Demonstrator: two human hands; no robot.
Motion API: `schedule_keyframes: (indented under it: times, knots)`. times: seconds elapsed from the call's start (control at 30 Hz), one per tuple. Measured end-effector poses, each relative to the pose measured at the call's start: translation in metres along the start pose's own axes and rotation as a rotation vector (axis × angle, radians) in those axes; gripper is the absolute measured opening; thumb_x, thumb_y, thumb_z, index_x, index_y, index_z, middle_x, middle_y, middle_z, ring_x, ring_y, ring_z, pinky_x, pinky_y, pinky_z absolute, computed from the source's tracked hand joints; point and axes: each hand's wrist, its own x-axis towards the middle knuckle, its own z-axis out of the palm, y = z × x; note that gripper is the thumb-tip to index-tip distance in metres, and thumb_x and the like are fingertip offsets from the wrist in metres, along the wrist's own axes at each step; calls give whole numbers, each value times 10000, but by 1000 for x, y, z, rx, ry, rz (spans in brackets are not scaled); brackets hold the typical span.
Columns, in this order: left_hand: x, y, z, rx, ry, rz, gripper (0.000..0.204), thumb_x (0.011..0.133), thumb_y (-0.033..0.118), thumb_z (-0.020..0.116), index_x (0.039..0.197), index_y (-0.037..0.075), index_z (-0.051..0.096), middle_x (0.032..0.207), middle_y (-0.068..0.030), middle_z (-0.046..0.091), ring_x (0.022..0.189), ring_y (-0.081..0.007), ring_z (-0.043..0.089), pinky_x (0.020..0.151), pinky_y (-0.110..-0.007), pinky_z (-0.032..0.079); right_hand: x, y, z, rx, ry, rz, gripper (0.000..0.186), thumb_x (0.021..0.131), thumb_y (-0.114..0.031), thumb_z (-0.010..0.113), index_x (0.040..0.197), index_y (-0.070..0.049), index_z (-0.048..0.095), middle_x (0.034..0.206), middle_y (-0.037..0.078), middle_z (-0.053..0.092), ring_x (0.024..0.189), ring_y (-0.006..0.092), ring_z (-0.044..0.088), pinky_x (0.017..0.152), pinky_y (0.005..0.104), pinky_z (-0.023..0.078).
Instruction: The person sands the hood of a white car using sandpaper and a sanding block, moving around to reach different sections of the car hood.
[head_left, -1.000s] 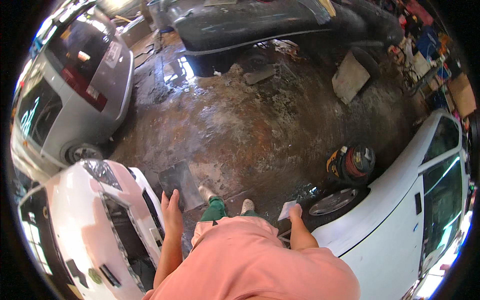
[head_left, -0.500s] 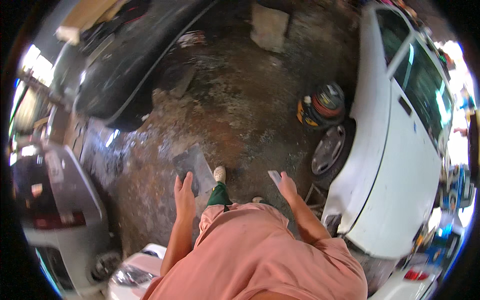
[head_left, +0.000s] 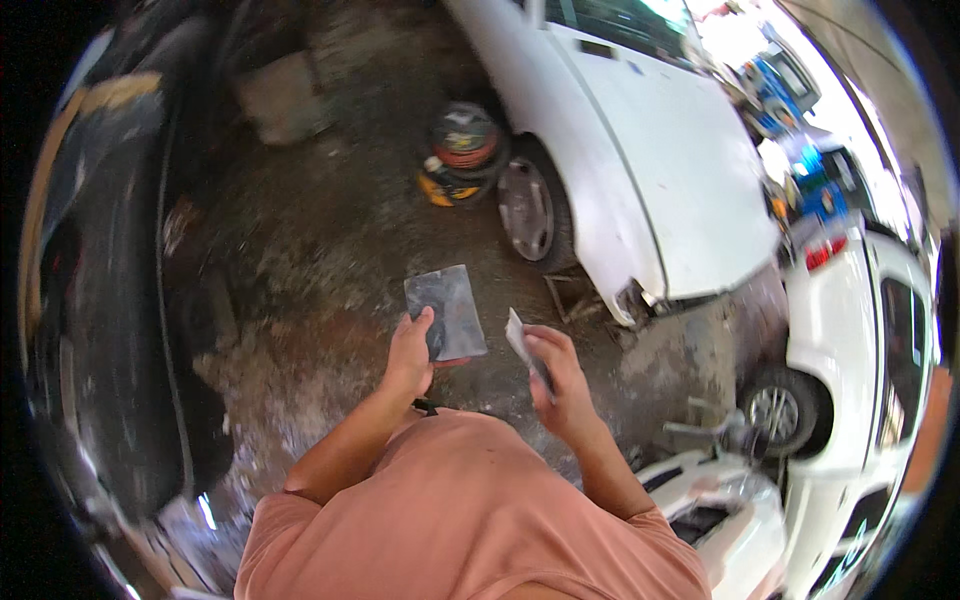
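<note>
My left hand (head_left: 408,358) grips a thin grey rectangular plate (head_left: 458,308) by its near left edge, thumb on top and fingers underneath. Pale and dark smears mark the plate's face. To the right of it, my right hand (head_left: 563,382) is closed around a flat, light grey, narrow piece (head_left: 517,336), which may be a putty spreader. Its far end sticks up past my fingers, and the rest is partly hidden by them. A small gap separates this piece from the plate.
A white car body (head_left: 640,140) with a front wheel (head_left: 528,200) stands ahead on the right. Beside it sits a coiled hose on a yellow-and-black machine (head_left: 465,150). A white vehicle (head_left: 850,330) and a loose bumper (head_left: 720,510) are at right; a dark car (head_left: 120,280) at left.
My view has swung to the right, so the cars and hose have shifted left. My hands have come closer together, and the plate is now nearer the piece in my right hand.
</note>
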Motion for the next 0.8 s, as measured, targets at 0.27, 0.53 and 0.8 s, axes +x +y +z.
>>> schedule_keyframes:
  times: [0.27,0.53,0.8]
  knots:
    - [-52,-77,62,225,-438,-40,289,1008,107,560,1281,31,500,1149,-99,615,1022,-208,636,884,-383,546,-130,-43,18,-379,373,24,612,762,-205,837,1329,-288,622,1313,184,542,1244,412,548,967,459,526]
    - [-139,-128,16,453,-605,-210,344,1007,157,579,1322,59,483,1169,-84,621,1023,-248,663,808,-448,602,-290,-50,56,-550,432,398,714,691,11,755,1336,-256,604,1386,150,498,1238,380,544,986,440,508]
    - [-205,-98,-16,439,-821,-220,481,1021,263,603,1400,23,430,1298,-97,573,1159,-228,600,942,-418,547,-425,-71,128,-281,504,892,348,828,108,568,1128,-66,588,1296,167,567,1129,382,602,934,417,516]
